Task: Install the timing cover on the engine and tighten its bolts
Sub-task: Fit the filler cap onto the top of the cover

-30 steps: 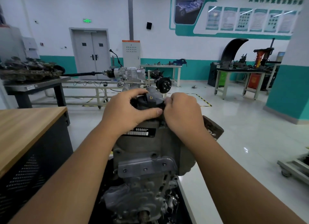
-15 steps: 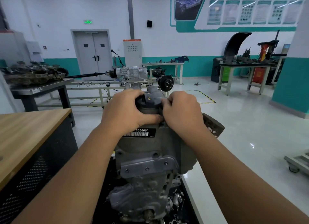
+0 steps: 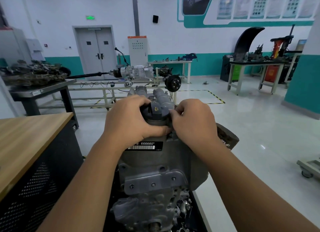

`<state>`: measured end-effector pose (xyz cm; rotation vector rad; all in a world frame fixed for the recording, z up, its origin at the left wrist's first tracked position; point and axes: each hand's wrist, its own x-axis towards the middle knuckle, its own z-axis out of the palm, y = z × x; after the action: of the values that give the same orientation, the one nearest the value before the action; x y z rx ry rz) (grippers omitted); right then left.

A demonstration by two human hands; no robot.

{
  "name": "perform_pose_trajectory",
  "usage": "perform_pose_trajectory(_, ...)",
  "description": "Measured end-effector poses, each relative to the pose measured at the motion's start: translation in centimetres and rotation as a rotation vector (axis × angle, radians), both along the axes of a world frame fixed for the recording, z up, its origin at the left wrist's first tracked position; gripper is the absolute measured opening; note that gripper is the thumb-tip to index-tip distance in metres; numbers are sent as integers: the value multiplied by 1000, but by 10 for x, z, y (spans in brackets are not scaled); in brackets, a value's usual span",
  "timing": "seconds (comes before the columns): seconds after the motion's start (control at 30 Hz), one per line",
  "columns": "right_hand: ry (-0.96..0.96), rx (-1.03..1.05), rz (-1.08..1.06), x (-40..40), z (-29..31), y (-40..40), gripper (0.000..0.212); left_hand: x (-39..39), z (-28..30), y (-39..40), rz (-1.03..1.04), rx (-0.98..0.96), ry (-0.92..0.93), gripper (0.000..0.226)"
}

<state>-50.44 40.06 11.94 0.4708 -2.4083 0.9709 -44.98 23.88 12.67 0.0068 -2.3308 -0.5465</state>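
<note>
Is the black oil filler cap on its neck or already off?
On. The black oil filler cap with the yellow oil-can mark sits atop the grey engine, with the left hand curled around its neck.

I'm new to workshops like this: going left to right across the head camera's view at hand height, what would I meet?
Wooden workbench → left hand → black oil filler cap → right hand → glossy floor → teal wall.
</note>
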Motion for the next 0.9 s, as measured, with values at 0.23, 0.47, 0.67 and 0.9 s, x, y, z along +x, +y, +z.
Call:
perform_pose_trajectory(0.23,35,114,-103,5,0,-6,38,-3,2,3,-15,3,18,69)
perform_pose_trajectory(0.47,-25,1,-17,2,3,2,32,-2,-3,-2,-9,13,23,72)
perform_pose_trajectory(0.67,-38,0,-69,2,4,-5,33,-2,-7,-3,-33,39,88,66)
perform_pose_trajectory(0.9,18,-50,-61,2,-1,-3,30,-5,-9,-4,-59,118,51,68)
